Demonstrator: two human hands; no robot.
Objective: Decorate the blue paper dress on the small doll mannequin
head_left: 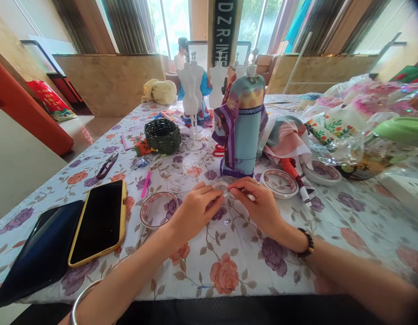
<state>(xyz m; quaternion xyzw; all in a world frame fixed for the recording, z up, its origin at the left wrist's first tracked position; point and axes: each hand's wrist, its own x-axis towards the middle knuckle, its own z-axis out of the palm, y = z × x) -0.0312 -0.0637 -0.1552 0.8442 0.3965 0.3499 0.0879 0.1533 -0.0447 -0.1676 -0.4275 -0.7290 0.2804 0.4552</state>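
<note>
My left hand (200,205) pinches a small whitish ring, which looks like a narrow roll of tape (220,184), by its left side. At the ring's right edge are the closed fingertips of my right hand (258,203); whether they grip a tape end is too small to tell. Just beyond stands a dress form in a light blue robe with purple trim (243,131). A sheet of small rhinestones (182,183) lies past my left hand. One larger roll of tape (141,214) is beside my left wrist, another (280,195) to the right of my right hand.
On the left lie a yellow-cased phone (97,225), a dark glossy case (42,253), thread snips (107,165) and a pink stick (146,184). Farther back are a dark woven basket (162,141) and white dress forms (191,90). Fabric and plastic bags (347,131) crowd the right.
</note>
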